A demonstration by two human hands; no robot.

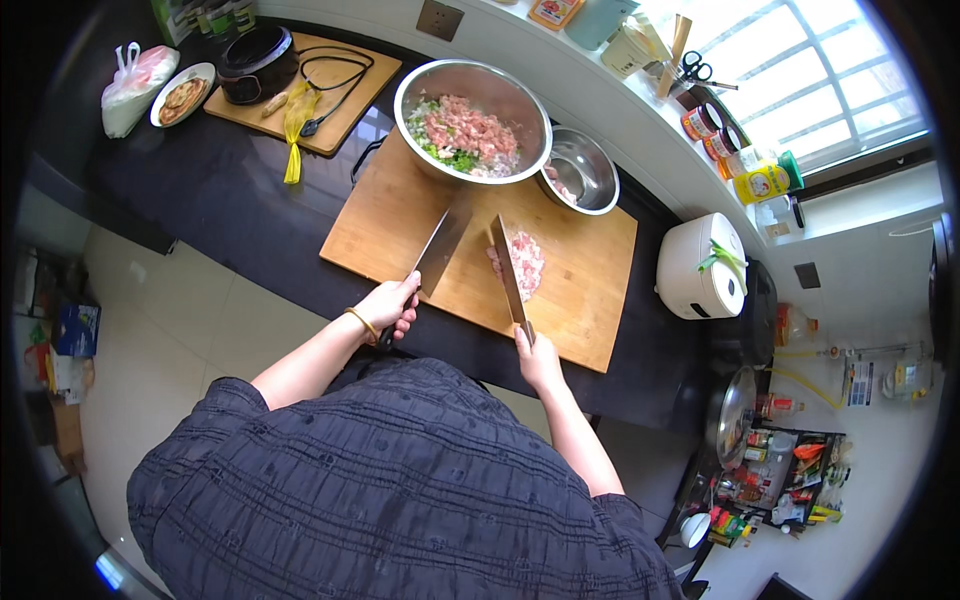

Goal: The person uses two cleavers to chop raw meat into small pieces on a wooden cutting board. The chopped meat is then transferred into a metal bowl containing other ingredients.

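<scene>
My left hand (388, 306) is closed round the handle of a cleaver (444, 246), whose broad blade is tilted over the left part of the wooden cutting board (585, 285). In my right hand (539, 360) is a second cleaver (509, 270), seen nearly edge-on. Its blade stands at the left side of a small heap of chopped pink meat (528, 266) and partly covers it. Beyond the blades, a large steel bowl (543, 130) overlaps the board's far edge. It holds minced meat (470, 128), chopped green onion (458, 160) and pale chopped pieces.
A smaller steel bowl (598, 178) with some meat sits right of the large one. Farther right is a white rice cooker (690, 262) topped with green onion. At left, another board (350, 100) carries a black pot (258, 68), a cord and a yellow bag (297, 120).
</scene>
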